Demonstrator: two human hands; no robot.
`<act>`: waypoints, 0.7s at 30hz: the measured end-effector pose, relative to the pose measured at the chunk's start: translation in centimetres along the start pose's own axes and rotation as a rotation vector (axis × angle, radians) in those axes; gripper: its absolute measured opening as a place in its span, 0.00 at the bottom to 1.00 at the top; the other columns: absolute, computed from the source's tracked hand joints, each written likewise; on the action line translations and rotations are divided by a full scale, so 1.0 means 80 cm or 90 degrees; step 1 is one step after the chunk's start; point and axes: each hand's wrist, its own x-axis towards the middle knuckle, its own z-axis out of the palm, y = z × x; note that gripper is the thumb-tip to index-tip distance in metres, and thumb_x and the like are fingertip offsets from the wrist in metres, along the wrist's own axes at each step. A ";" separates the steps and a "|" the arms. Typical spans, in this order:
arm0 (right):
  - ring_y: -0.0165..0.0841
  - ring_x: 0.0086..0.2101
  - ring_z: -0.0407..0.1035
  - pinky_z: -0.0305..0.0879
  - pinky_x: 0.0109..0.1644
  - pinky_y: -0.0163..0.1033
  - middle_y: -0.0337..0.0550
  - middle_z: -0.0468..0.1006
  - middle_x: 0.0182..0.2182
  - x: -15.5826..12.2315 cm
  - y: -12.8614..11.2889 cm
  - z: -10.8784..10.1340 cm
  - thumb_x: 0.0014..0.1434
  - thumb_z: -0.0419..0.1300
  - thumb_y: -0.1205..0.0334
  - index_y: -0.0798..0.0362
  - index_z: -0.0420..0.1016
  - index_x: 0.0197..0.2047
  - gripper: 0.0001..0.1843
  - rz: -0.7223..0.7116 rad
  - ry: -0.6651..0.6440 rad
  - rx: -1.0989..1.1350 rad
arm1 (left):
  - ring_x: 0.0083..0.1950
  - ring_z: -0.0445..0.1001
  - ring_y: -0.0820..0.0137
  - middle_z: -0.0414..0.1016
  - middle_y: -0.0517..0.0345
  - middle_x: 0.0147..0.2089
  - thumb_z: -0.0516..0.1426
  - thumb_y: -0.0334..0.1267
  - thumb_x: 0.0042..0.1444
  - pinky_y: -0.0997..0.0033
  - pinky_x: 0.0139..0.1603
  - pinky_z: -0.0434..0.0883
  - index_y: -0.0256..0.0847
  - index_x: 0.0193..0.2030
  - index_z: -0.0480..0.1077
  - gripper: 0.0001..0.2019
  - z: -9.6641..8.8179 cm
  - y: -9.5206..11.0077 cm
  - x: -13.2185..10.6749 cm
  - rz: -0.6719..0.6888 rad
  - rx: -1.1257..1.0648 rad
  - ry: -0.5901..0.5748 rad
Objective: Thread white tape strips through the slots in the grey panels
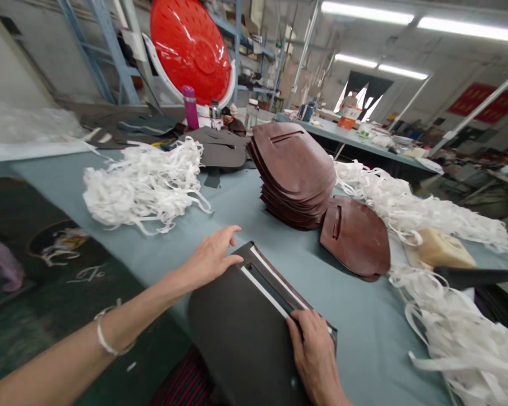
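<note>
A wide table with a smooth blue-green top [232,206] spans the near scene, above a dark green floor [68,313] at left. Far left stands a blue metal rack [96,56]. Far right, white tube lights [368,12] glow above a bright, dark-draped window [340,98] and a red rectangular banner [486,102].

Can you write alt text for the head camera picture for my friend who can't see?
A person's right hand rests on a dark panel with a slot between two white strips; the left hand is at its far corner. Around it on the blue-green table are a stack of brown panels and heaps of white ribbon.
</note>
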 end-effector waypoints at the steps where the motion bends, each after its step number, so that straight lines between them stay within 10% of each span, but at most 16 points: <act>1: 0.36 0.33 0.64 0.58 0.40 0.41 0.40 0.70 0.30 -0.001 0.000 0.002 0.65 0.52 0.62 0.51 0.67 0.37 0.06 -0.006 0.009 -0.017 | 0.48 0.70 0.61 0.70 0.55 0.45 0.62 0.40 0.51 0.57 0.50 0.66 0.45 0.55 0.60 0.25 0.007 -0.006 -0.004 0.037 0.028 0.006; 7: 0.37 0.33 0.64 0.59 0.40 0.41 0.43 0.70 0.31 0.031 -0.028 0.034 0.65 0.51 0.65 0.52 0.69 0.34 0.09 0.041 0.033 -0.085 | 0.50 0.66 0.62 0.68 0.56 0.46 0.59 0.38 0.56 0.58 0.52 0.65 0.43 0.43 0.64 0.10 0.055 -0.017 -0.047 0.124 0.030 -0.012; 15: 0.39 0.38 0.64 0.63 0.41 0.42 0.48 0.71 0.36 0.106 -0.082 0.078 0.56 0.50 0.79 0.54 0.73 0.41 0.16 -0.016 -0.009 -0.058 | 0.59 0.61 0.61 0.63 0.49 0.58 0.52 0.29 0.60 0.54 0.58 0.64 0.42 0.58 0.58 0.20 0.053 -0.009 -0.051 0.174 0.089 -0.012; 21: 0.40 0.37 0.62 0.64 0.40 0.45 0.50 0.71 0.35 0.087 -0.085 0.066 0.60 0.48 0.77 0.58 0.72 0.42 0.14 -0.084 -0.030 -0.132 | 0.57 0.64 0.64 0.69 0.52 0.52 0.48 0.28 0.63 0.57 0.58 0.65 0.41 0.55 0.64 0.15 0.060 -0.009 -0.057 0.235 0.206 -0.025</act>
